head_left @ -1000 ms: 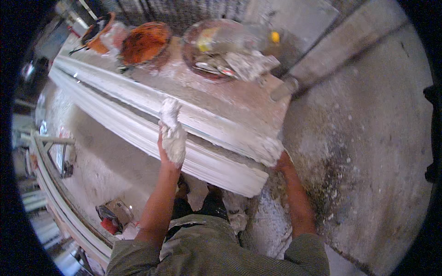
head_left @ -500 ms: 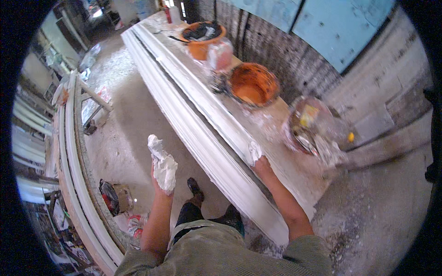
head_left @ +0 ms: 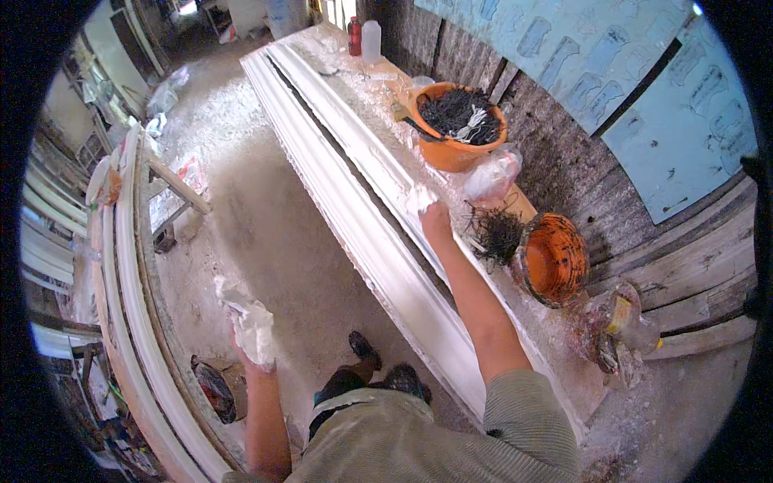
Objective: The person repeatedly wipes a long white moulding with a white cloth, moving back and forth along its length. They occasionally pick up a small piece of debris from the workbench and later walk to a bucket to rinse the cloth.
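A long white plaster moulding (head_left: 354,193) lies along a dusty workbench and runs away from me. My right hand (head_left: 433,219) rests on its upper edge, with a small white lump of plaster under the fingers. My left hand (head_left: 251,334) hangs off to the left over the floor and is shut on a crumpled, plaster-caked white rag. A clump of dark fibres (head_left: 493,233) lies on the bench just right of my right hand.
An orange bucket of dark fibres (head_left: 457,129), a clear plastic bag (head_left: 493,175), an empty orange bowl (head_left: 552,259) and a clear dish (head_left: 613,326) stand along the bench. Two bottles (head_left: 363,38) stand at its far end. Curved white mouldings (head_left: 129,266) are stacked at the left.
My view has swung left along the bench. My left hand with the rag has come off the moulding and dropped over the floor. My right hand has moved farther along the moulding's top edge.
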A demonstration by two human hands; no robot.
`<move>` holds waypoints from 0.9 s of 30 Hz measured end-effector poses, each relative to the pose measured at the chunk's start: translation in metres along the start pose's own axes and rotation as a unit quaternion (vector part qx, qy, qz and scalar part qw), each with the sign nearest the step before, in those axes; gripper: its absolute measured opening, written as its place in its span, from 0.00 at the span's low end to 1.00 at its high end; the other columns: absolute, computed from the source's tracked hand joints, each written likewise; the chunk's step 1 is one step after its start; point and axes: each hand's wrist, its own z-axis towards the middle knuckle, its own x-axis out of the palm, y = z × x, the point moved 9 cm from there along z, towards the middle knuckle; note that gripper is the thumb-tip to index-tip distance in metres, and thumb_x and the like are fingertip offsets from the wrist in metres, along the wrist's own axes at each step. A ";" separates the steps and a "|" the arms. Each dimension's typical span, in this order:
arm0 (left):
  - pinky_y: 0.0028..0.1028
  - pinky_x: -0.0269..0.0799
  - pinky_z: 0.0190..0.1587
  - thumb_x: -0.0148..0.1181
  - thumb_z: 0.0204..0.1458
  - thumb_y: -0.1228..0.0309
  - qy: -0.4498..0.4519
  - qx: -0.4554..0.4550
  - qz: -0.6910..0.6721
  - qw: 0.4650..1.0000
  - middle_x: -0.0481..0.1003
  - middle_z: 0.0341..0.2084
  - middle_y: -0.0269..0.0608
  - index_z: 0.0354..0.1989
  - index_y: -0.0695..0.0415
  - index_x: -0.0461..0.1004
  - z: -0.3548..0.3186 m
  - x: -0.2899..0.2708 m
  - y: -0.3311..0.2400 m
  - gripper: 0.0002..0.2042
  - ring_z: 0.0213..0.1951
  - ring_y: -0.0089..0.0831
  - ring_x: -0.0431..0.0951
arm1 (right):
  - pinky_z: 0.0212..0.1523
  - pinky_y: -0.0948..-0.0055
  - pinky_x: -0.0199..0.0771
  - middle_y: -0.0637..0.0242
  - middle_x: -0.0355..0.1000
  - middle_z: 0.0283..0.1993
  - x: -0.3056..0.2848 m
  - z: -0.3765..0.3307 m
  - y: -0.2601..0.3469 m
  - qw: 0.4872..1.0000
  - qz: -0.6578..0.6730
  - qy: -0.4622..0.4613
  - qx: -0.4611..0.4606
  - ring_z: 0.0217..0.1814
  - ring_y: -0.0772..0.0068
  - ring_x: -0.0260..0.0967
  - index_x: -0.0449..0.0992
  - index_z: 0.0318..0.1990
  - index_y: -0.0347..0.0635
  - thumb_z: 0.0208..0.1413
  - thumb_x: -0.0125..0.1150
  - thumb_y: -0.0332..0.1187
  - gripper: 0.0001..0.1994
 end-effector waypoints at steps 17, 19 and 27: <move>0.36 0.74 0.46 0.45 0.60 0.59 -0.025 -0.037 -0.129 0.991 0.73 0.43 0.44 0.50 0.59 0.68 0.349 0.038 -0.072 0.18 0.43 0.39 0.75 | 0.55 0.55 0.68 0.39 0.68 0.47 0.124 0.100 0.033 0.943 -0.020 0.288 0.166 0.49 0.40 0.67 0.61 0.58 0.33 0.50 0.58 0.35 0.28; 0.36 0.74 0.46 0.45 0.60 0.59 0.034 -0.019 -0.068 0.997 0.74 0.42 0.44 0.50 0.58 0.68 0.406 0.066 -0.092 0.18 0.42 0.39 0.76 | 0.52 0.55 0.69 0.45 0.70 0.47 0.155 0.176 0.072 0.936 -0.067 0.327 0.107 0.47 0.45 0.69 0.71 0.46 0.36 0.49 0.57 0.32 0.16; 0.35 0.74 0.45 0.44 0.61 0.58 -0.031 0.030 -0.001 0.999 0.75 0.42 0.42 0.52 0.56 0.68 0.564 0.125 -0.183 0.18 0.41 0.38 0.76 | 0.43 0.58 0.73 0.48 0.74 0.32 0.292 0.436 0.191 0.984 0.008 0.158 0.082 0.39 0.49 0.71 0.79 0.26 0.31 0.51 0.53 0.31 0.12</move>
